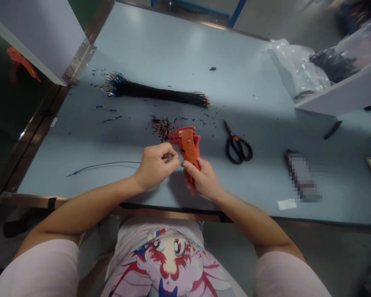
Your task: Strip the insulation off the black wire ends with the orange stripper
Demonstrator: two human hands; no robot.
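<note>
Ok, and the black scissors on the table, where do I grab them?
Grab the scissors by their black loop handles, coming from the near side, where you sit. They lie flat with the loops toward the table's near edge, and the pointed blades aim away from you. So your fingers can slip into the loops and stay off the sharp end.
</note>
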